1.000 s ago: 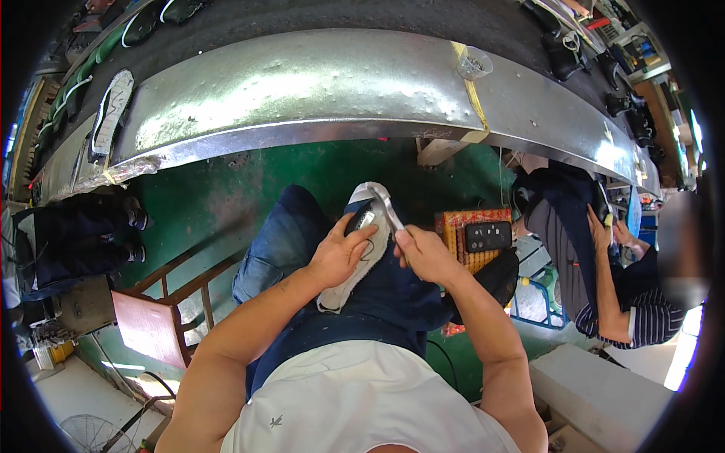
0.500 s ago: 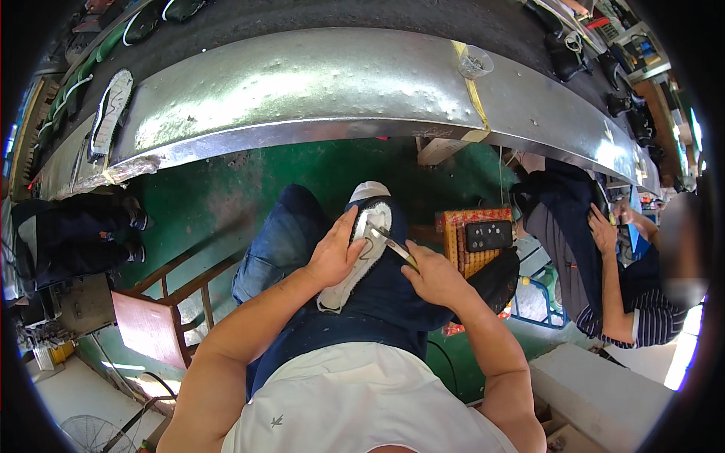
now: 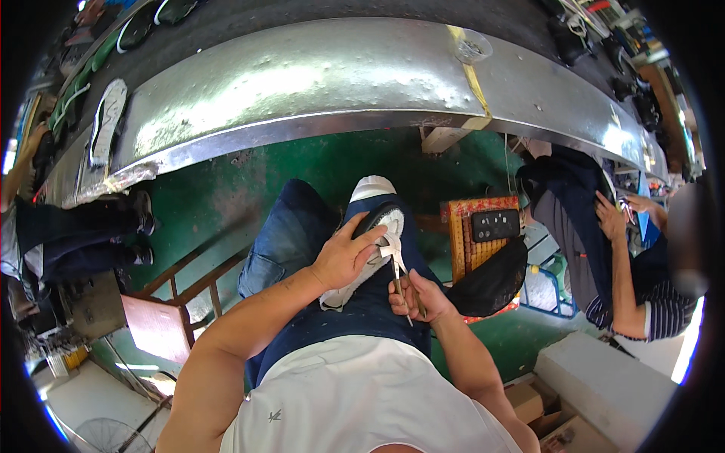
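A shoe (image 3: 350,291) lies bottom up across my lap, its pale underside showing a dark rim near the toe. My left hand (image 3: 340,258) is closed around its middle and toe side, with the fingers along the edge. In my right hand (image 3: 424,298) I grip pincers (image 3: 395,260) by their handles. The metal jaws rest at the shoe's underside near the toe, close to my left fingertips. Whether the jaws pinch anything is too small to tell.
A metal-edged bench (image 3: 302,75) spans the front, holding another upturned shoe (image 3: 109,124) and a clear plastic cup (image 3: 474,47). To the right are a woven-top stool (image 3: 462,249) with a black case (image 3: 496,225) and a co-worker (image 3: 627,272). A wooden chair (image 3: 162,325) stands left.
The pincers have swung from slanting across the shoe to pointing nearly straight away from me. My right hand has dropped lower and turned; my left fingers have shifted toward the toe.
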The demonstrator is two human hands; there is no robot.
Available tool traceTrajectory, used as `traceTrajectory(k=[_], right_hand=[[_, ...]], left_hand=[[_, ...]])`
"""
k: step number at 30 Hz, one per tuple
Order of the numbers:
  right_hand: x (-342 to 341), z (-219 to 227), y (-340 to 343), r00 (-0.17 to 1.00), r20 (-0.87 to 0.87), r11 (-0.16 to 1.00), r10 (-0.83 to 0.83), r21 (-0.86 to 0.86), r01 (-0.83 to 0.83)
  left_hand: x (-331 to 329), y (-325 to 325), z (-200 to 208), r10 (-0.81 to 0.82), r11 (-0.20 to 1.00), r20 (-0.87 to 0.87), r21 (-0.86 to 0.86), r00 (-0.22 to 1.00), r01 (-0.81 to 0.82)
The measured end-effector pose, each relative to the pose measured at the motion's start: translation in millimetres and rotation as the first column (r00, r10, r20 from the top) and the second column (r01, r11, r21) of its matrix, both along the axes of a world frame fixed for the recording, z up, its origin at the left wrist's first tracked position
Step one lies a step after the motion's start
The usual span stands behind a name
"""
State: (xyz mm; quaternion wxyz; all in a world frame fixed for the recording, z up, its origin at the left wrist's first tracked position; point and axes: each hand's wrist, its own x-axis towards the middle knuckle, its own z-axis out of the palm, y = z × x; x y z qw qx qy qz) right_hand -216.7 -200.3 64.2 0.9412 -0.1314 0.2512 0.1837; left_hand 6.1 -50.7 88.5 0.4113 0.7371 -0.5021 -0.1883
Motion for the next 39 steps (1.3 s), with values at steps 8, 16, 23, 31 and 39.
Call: traceTrajectory(k=[8,16,23,31,39], right_hand=[[23,94,-63,0.909,-0.231,0.557,0.348,-0.729,-0.398],[108,103,-50,0.837,-0.38,-0.118,0.393,-0.924,-0.364],[107,92,-47,0.882,-0.29,-0.052,0.372,-0.955,-0.292],[100,95,-42,0.938,-0.142,-0.131,0.317,-0.986,-0.105],[104,78,-42,0.891,-0.275,-0.282,0.362,-0.943,-0.176]], left_hand=[[5,-4,-9,0.081,0.996,-0.028,0.042,0.996,-0.08],[7,4,-11,0.107,0.99,-0.083,0.101,0.991,-0.099],[10,8,-14,0.085,0.994,-0.063,0.075,0.994,-0.08],[8,6,-14,0.064,0.995,-0.115,0.083,0.991,-0.054],[12,4,-14,0.063,0.994,-0.139,0.102,0.988,-0.049]])
